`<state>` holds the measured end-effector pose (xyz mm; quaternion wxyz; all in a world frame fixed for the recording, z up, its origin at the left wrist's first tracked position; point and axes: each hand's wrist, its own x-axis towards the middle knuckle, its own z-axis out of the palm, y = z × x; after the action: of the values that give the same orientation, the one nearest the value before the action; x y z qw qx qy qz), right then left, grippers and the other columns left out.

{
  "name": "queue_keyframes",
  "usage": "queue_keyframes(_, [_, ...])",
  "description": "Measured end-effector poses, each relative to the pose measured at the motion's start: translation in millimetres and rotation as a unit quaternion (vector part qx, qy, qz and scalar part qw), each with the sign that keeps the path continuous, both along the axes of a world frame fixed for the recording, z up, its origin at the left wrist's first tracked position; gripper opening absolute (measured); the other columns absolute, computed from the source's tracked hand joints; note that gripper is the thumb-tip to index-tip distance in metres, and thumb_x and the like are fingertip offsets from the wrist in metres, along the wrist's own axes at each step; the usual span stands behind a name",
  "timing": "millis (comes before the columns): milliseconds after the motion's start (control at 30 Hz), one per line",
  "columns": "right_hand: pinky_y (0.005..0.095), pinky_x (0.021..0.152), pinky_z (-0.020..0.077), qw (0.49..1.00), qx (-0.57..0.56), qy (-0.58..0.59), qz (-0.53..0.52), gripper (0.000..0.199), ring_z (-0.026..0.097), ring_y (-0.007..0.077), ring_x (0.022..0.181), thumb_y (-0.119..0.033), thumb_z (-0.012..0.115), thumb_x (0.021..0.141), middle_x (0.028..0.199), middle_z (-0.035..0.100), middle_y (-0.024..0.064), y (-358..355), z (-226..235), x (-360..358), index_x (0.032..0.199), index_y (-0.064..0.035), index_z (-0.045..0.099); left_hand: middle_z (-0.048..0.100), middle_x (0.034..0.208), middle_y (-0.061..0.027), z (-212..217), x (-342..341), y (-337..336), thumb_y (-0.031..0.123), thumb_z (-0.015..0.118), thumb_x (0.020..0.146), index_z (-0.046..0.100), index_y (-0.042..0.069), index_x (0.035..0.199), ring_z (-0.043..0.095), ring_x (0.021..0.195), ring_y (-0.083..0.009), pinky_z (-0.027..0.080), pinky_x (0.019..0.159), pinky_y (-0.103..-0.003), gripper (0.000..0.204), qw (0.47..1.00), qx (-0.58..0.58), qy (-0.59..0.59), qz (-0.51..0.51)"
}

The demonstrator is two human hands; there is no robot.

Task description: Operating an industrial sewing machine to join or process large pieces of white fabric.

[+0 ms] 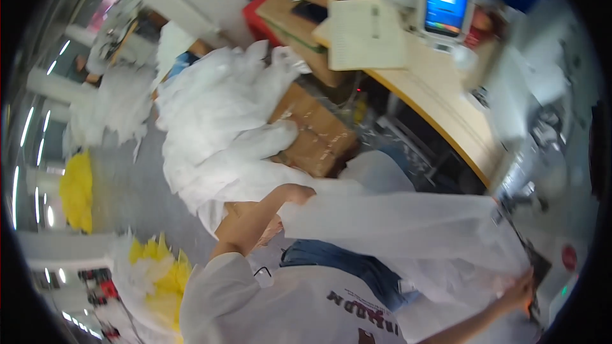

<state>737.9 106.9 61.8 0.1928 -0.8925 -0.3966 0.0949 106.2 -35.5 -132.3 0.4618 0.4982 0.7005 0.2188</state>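
Left hand (298,193) fingers are pinching one end of a white plastic sheet (408,223); right hand (519,290) is gripping the far corner, stretching it over the lap. It looks light, limp, slippery — edges offering the best hold. Cardboard box (319,134) is sitting behind.

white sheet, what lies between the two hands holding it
In the head view, only the white sheet itself spans from the left hand to the right hand, pulled out flat between them. Beneath it show blue jeans.
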Motion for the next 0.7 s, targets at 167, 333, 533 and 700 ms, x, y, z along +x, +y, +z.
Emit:
queue_keyframes(167, [0.0329, 0.075, 0.0466, 0.898, 0.273, 0.012, 0.345, 0.035, 0.057, 0.0204, 0.090, -0.025, 0.060, 0.085, 0.111, 0.057, 0.0169, -17, -100, 107, 0.108, 0.0013, 0.057, 0.053, 0.115, -0.0185, -52, -110, -32, 0.027, 0.074, 0.068, 0.053, 0.008, 0.104, 0.049, 0.110, -0.0287, 0.040, 0.089, -0.039, 0.046, 0.940, -0.046, 0.266, 0.209])
queue_keyframes(333, [0.0409, 0.093, 0.0378, 0.738, 0.309, 0.095, 0.592, 0.050, 0.048, 0.0297, 0.110, -0.018, 0.059, 0.082, 0.125, 0.046, 0.0237, -46, -140, 67, 0.125, 0.0016, 0.041, 0.044, 0.133, -0.0159, -77, -280, -30, 0.033, 0.069, 0.072, 0.048, 0.009, 0.125, 0.038, 0.126, -0.0312, 0.028, 0.104, -0.048, 0.062, 0.682, -0.131, 0.694, 0.191])
queue_keyframes(533, [0.0404, 0.098, 0.0363, 0.594, 0.116, -0.304, 0.735, 0.051, 0.046, 0.0303, 0.114, -0.023, 0.061, 0.084, 0.125, 0.048, 0.0218, -135, -234, 40, 0.122, 0.0073, 0.045, 0.059, 0.083, -0.0172, -97, -274, 6, 0.014, 0.049, 0.081, 0.058, 0.003, 0.078, 0.056, 0.085, -0.0370, 0.046, 0.074, -0.044, 0.014, 0.861, 0.052, 0.451, 0.229])
queue_keyframes(700, [0.0392, 0.099, 0.0364, 0.822, -0.199, -0.194, 0.496, 0.055, 0.046, 0.0301, 0.118, -0.022, 0.064, 0.080, 0.127, 0.049, 0.0192, -87, -152, -147, 0.126, 0.0019, 0.045, 0.057, 0.092, -0.0174, 33, -89, 57, 0.010, 0.057, 0.076, 0.060, 0.005, 0.082, 0.055, 0.084, -0.0364, 0.045, 0.072, -0.044, 0.008, 0.927, 0.264, 0.266, 0.011])
